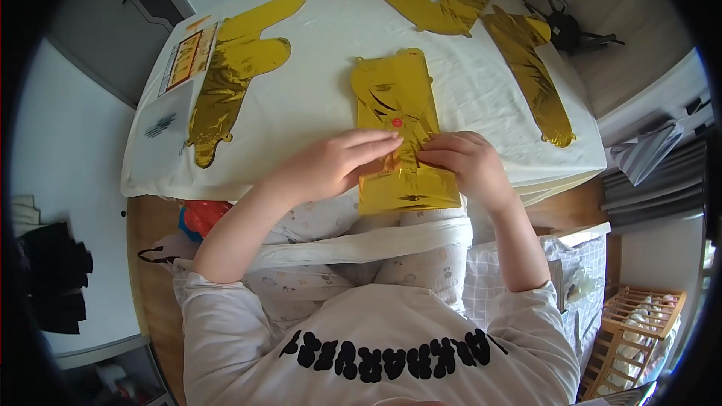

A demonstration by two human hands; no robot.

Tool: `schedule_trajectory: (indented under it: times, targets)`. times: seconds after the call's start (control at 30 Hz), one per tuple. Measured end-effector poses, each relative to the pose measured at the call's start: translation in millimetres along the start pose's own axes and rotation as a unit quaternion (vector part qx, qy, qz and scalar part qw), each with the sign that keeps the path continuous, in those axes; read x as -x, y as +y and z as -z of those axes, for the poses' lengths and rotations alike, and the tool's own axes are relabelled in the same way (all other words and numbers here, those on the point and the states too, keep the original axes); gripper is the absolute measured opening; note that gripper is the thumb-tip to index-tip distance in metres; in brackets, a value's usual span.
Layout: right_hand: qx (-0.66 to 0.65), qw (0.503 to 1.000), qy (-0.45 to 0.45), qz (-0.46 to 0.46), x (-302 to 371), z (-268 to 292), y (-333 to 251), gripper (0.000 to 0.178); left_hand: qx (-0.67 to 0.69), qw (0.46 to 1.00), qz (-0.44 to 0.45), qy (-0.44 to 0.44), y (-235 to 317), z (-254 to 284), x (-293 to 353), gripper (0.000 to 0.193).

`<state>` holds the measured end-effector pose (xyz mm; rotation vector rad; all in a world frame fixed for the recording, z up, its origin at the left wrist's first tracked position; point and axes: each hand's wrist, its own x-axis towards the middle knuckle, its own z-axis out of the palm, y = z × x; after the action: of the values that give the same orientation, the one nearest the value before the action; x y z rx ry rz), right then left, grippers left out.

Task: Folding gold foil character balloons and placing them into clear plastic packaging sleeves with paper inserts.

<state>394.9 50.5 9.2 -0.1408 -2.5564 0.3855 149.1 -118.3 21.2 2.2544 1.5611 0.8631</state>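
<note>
A flat, uninflated gold foil balloon (395, 90) lies in front of me on the white-covered table, a small red dot near its middle. Its near end reaches past the table's front edge, over my lap. My left hand (342, 159) rests on the balloon from the left, fingers stretched out together across the foil. At the balloon's right edge, my right hand (464, 162) has its fingers bent and closed on the foil; its thumb is mostly hidden. Creases run through the foil between the two hands.
More flat gold foil balloons lie around: one at left (241, 60), one at the back (429, 0), one at right (530, 75). Beside the left one is a printed package (188, 60). A black device with antennas (568, 30) stands past the table's back right corner.
</note>
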Motion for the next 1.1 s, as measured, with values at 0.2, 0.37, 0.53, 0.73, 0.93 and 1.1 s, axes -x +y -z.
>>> schedule_trajectory:
  times: [0.2,0.37,0.53,0.73,0.93,1.1]
  targets:
    - [-0.004,1.000,-0.002,0.001,0,0,0,0.037,-0.108,0.988,0.034,0.103,-1,0,5,0.066]
    - [-0.005,1.000,-0.001,-0.004,1,-1,0,0.038,-0.150,0.984,0.060,0.078,-8,1,10,0.059]
    - [-0.018,1.000,-0.002,-0.011,-1,-2,1,0.036,-0.166,0.982,0.047,0.080,-11,0,12,0.054]
    - [-0.055,0.998,0.007,-0.030,-5,2,3,0.032,-0.192,0.979,0.021,0.070,-11,-1,14,0.038]
    - [-0.090,0.968,-0.039,-0.230,-19,10,-6,0.028,-0.099,0.986,0.107,0.084,2,4,8,0.026]
    - [-0.119,0.937,-0.027,-0.328,-27,5,5,0.031,-0.017,0.979,0.154,0.134,0,-3,3,0.028]
